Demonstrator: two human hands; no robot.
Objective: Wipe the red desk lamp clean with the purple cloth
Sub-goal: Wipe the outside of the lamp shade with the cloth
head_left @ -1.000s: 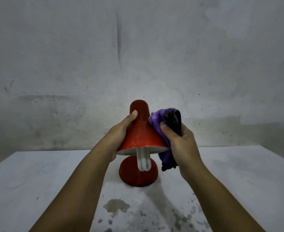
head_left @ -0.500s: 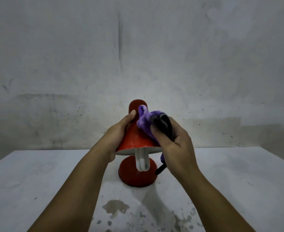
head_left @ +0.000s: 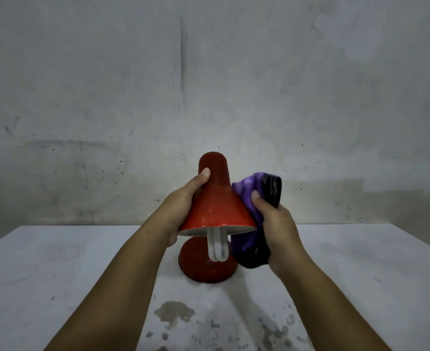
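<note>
The red desk lamp (head_left: 216, 206) stands on a round red base on the grey table (head_left: 57, 262), its cone shade tilted toward me with a white bulb (head_left: 218, 247) hanging out. My left hand (head_left: 186, 206) grips the shade's left side, thumb up on the neck. My right hand (head_left: 276, 224) holds the bunched purple cloth (head_left: 249, 191), which has a dark side, against the shade's right flank. The cloth's lower end hangs beside the bulb.
A stained grey wall (head_left: 209, 84) rises right behind the table. Dark blotches (head_left: 173, 311) mark the tabletop in front of the lamp base. Both forearms reach in from the bottom edge.
My right hand slid the cloth from the top front of the shade down and to its right side. The left hand kept its hold on the shade.
</note>
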